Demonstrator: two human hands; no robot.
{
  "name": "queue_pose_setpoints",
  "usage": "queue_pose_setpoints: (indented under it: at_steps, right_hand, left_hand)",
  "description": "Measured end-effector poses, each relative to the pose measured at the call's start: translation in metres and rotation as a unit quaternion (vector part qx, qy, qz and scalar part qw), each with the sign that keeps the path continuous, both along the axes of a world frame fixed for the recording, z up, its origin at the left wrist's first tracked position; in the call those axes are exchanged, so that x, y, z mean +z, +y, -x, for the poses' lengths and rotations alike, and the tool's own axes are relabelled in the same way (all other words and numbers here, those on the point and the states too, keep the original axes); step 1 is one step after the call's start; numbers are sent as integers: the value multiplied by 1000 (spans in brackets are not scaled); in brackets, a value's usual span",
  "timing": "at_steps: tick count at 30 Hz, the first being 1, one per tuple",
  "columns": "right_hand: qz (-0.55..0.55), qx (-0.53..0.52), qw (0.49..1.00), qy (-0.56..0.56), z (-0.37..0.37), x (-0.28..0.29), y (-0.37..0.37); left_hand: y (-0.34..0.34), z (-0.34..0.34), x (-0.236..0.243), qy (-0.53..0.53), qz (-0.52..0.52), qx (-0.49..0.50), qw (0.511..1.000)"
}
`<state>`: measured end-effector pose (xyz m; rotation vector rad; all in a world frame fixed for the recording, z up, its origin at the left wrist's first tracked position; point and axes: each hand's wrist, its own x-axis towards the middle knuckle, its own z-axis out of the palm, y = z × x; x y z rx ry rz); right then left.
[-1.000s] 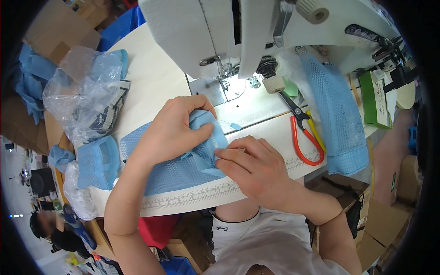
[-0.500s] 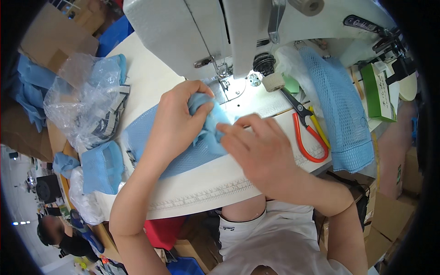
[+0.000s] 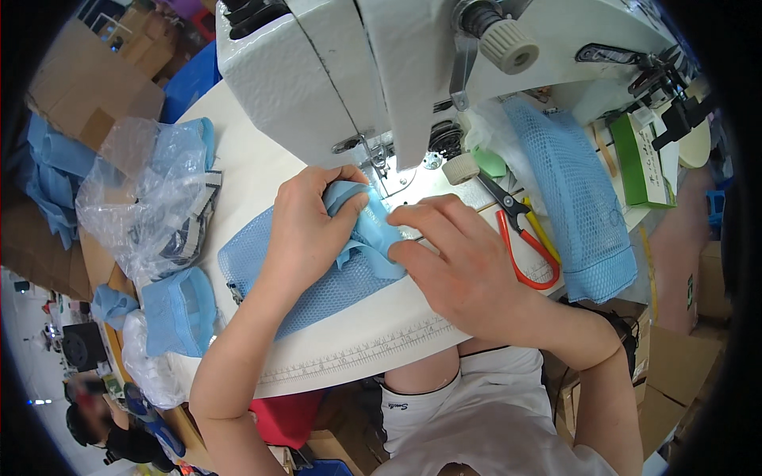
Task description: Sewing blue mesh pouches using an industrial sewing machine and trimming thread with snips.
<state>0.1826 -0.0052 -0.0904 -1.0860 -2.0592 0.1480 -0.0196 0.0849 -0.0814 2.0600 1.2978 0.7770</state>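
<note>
My left hand (image 3: 305,226) pinches a folded light-blue fabric band (image 3: 369,230) between curled fingers and thumb, just in front of the sewing machine's needle area (image 3: 377,163). My right hand (image 3: 452,258) is at the band's right side, fingertips closed on its edge. Beneath the band lies a blue mesh piece (image 3: 290,313), partly covered by my left hand and forearm. To the right, red-handled scissors (image 3: 544,270) rest on the white table (image 3: 381,337) beside a yellow-handled tool (image 3: 548,242).
A plastic bag of blue pieces (image 3: 139,198), blue mesh pieces (image 3: 178,313) and cardboard (image 3: 95,79) stand left. A mesh bundle (image 3: 587,222) and green box (image 3: 643,163) lie right. A person in black (image 3: 119,432) is at lower left, beyond the table.
Both hands and the blue fabric have shifted toward the machine compared with a second ago. My right hand moved up along the band. The view has shifted slightly.
</note>
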Motion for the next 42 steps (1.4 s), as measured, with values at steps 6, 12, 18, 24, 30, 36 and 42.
queue_pose_setpoints:
  at_steps: [6, 12, 18, 24, 30, 36, 42]
  right_hand:
    - [82, -5, 995, 58, 21, -12, -17]
    - [17, -32, 999, 11, 18, -21, -19]
    - [57, -42, 997, 13, 18, -18, -19]
    - [48, -46, 998, -4, 19, -19, -20]
    - [51, -53, 997, -3, 18, -19, -20]
    - [47, -64, 997, -6, 20, -19, -20]
    - [54, -62, 997, -9, 20, -18, -21]
  left_hand:
    - [7, 4, 5, -49, 99, -6, 994]
    - [15, 2, 5, -57, 140, -21, 988]
    - [18, 1, 16, -41, 199, -8, 979]
    - [15, 4, 15, -93, 188, -30, 977]
    - [12, 0, 18, -50, 211, 14, 976]
    - [12, 1, 15, -46, 186, 17, 981]
    - [14, 0, 18, -11, 204, 26, 979]
